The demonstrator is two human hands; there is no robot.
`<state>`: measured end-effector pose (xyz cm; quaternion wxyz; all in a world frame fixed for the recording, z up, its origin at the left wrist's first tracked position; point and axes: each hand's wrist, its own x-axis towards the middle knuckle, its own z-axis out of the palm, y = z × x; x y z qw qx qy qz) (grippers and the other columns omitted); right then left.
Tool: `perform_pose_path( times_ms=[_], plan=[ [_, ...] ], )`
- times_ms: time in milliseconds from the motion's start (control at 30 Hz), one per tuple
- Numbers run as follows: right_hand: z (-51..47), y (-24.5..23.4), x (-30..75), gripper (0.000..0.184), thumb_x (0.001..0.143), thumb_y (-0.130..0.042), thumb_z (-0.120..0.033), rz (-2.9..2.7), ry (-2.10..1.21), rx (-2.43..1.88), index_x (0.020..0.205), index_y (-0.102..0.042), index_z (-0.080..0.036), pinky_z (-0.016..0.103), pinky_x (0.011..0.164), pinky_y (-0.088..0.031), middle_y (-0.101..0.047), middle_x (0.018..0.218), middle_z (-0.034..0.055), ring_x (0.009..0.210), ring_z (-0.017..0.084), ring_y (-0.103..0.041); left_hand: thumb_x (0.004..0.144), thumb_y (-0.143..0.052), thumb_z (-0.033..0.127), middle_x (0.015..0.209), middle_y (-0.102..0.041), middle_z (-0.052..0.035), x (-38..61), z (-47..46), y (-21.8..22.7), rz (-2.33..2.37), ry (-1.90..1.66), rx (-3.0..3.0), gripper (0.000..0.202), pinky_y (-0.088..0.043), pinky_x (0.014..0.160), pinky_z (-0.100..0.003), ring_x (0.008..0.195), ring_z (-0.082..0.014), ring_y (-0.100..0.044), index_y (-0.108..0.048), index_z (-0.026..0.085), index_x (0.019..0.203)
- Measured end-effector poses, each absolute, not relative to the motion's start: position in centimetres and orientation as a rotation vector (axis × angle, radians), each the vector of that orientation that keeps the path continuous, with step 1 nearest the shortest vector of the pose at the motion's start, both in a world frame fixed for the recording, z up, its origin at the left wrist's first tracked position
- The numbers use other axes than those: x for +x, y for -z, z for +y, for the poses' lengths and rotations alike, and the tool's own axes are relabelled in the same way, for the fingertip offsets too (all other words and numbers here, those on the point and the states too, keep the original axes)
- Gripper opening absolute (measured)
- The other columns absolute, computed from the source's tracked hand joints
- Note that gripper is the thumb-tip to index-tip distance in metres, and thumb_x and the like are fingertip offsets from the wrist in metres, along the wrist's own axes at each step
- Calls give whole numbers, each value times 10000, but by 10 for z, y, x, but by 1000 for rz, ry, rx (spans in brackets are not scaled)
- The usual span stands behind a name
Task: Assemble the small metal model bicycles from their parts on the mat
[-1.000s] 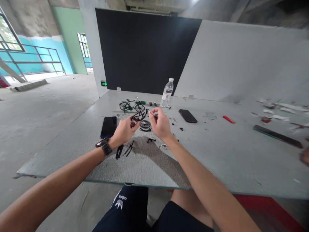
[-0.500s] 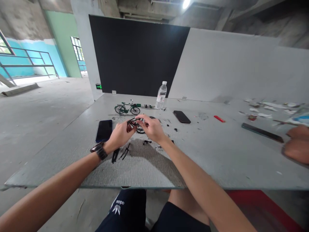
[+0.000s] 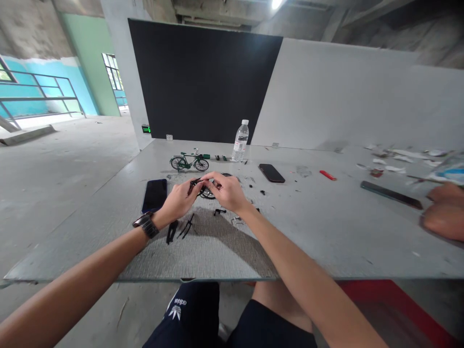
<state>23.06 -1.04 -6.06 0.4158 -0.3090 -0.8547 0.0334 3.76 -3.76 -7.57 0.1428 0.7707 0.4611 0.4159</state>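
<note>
from my remote seat i see the bike frame (image 3: 195, 186) just left of the middle of the view, up between the two hands above the table (image 3: 108, 232). the left hand (image 3: 179, 197) has it pinched between thumb and fingers; the right hand (image 3: 227, 193) has its fingertips bunched against its right end, and i cannot tell whether they grip it or some small part hidden there. i judge the bike frame very light, stiff along its thin tubes and easy to snap or bend if squeezed across them, perhaps slick where glossy. i'd take it by the thickest tube junction, finger pads flat, and spare the slim ends. the wheel (image 3: 208, 194), partly hidden by the right fingers, looks springy at the rim and delicate at the spokes, so i'd hold it by the rim. the fork (image 3: 187, 226), lower left of centre, has slender prongs; i'd pick it up by the stem. the green bike (image 3: 189, 162) stands upright behind the hands.
</note>
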Motion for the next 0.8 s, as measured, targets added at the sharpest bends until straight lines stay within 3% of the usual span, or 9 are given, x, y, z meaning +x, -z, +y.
perform_pose_path(
  times_ms=[100,200,300,500,633,700,800],
  plan=[
    [-11,59,230,336,1053,-480,-448,-2154,-103,-786,1114,-690,-193,256,528,-310,-530,567,-45,475,109,-395,1047,-420,420,621,-576,9,37,-37,76,1319,-1207,2226,357,-332,595,-270,554,-137,-496,-638,164,926],
    [-10,57,233,403,1051,-473,-472,-2193,-141,-797,1278,-645,-187,273,523,-303,-484,534,-59,461,121,-383,1041,-423,420,608,-553,19,37,-37,74,1313,-1212,2192,363,-320,583,-265,539,-125,-461,-621,166,873],
    [-9,53,237,445,1059,-443,-477,-2239,-204,-826,1348,-617,-187,284,535,-314,-515,543,-47,471,130,-415,1036,-420,420,591,-515,31,38,-38,72,1299,-1212,2172,375,-307,579,-262,540,-118,-433,-600,171,820],
    [-7,48,240,349,1032,-488,-472,-2250,-393,-917,1176,-656,-202,289,529,-295,-508,549,-49,461,121,-379,997,-494,449,603,-509,26,36,-33,73,1312,-1197,2172,367,-276,555,-265,555,-119,-417,-609,168,789],
    [-2,48,240,361,1003,-526,-521,-2161,-505,-961,1086,-668,-200,294,610,-357,-620,735,2,560,124,-442,886,-663,485,569,-459,51,33,-28,72,1247,-1121,1947,326,-280,494,-257,486,-105,-424,-646,173,792],
    [1,48,239,377,989,-541,-543,-2103,-529,-993,1012,-676,-192,296,635,-364,-633,799,17,600,123,-450,829,-732,459,596,-521,37,31,-26,71,1198,-1120,1772,298,-320,490,-256,485,-104,-456,-701,164,854],
    [1,47,238,383,972,-562,-555,-2053,-580,-1041,916,-664,-190,286,609,-331,-566,728,-11,589,114,-398,761,-807,429,724,-661,-24,30,-23,72,1131,-1240,1529,301,-390,525,-258,545,-103,-495,-755,150,862]
  ],
)
